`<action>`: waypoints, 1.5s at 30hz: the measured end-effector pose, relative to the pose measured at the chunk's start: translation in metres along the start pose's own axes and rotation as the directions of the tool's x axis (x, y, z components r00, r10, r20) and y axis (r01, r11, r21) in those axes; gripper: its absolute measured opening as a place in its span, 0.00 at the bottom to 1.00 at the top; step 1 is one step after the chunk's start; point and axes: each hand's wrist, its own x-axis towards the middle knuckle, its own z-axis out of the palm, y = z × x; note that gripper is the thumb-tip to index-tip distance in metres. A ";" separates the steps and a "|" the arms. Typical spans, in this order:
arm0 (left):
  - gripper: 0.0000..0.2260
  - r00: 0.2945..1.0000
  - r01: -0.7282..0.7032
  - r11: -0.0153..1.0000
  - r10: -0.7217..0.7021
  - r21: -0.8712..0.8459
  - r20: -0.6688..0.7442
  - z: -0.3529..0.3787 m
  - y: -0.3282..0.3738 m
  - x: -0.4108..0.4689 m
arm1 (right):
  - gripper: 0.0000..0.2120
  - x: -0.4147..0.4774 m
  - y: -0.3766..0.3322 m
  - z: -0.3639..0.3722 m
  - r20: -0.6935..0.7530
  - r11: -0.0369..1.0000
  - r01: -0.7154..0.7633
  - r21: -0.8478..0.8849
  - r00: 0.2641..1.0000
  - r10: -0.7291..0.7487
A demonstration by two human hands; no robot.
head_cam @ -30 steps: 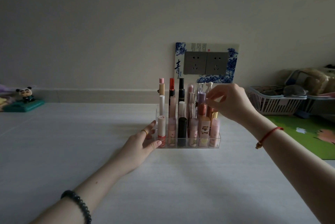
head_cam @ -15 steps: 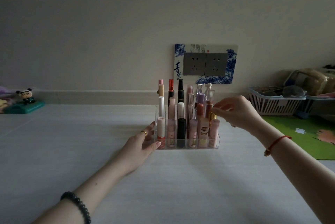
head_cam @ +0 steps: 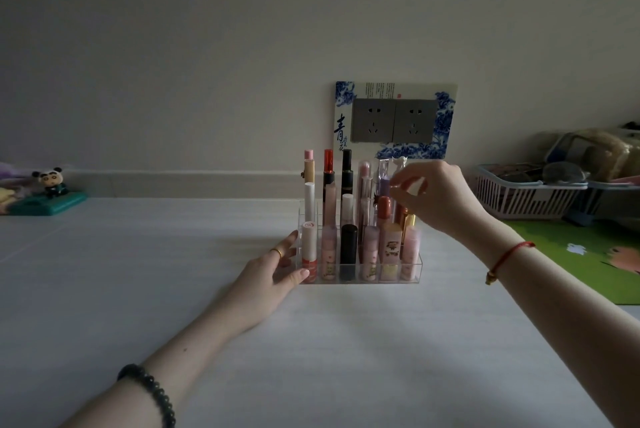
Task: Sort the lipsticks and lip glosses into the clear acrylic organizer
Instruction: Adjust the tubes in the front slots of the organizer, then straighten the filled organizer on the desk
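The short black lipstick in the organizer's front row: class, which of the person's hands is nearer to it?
Left. The left hand rests against the organizer's left end, level with the black lipstick; the right hand is raised over the back-right tubes.

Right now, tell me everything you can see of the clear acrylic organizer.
The clear acrylic organizer is a transparent stepped rack with rows of small compartments rising toward the back. It stands upright on the white table, below the wall sockets. Lipsticks and glosses stand in nearly every visible slot. The left hand rests against its left side; the right hand hovers over the back right tubes.
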 end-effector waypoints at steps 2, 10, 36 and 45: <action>0.28 1.000 -0.004 1.000 0.004 0.007 -0.004 0.000 0.000 0.000 | 0.06 0.004 -0.006 0.002 0.045 0.997 0.031 -0.075 0.999 -0.028; 0.28 1.000 -0.009 1.000 0.009 -0.002 -0.004 0.000 -0.001 0.000 | 0.06 0.007 -0.013 0.012 0.106 0.990 -0.019 -0.137 0.994 0.033; 0.28 1.000 -0.005 1.000 0.005 0.000 0.013 0.001 -0.003 0.001 | 0.04 0.002 -0.007 -0.001 0.040 0.999 -0.031 -0.039 0.999 0.032; 0.27 1.000 0.007 1.000 -0.007 0.003 0.014 0.001 -0.002 0.002 | 0.06 -0.020 0.015 -0.014 -0.250 0.997 -0.068 0.044 0.965 0.077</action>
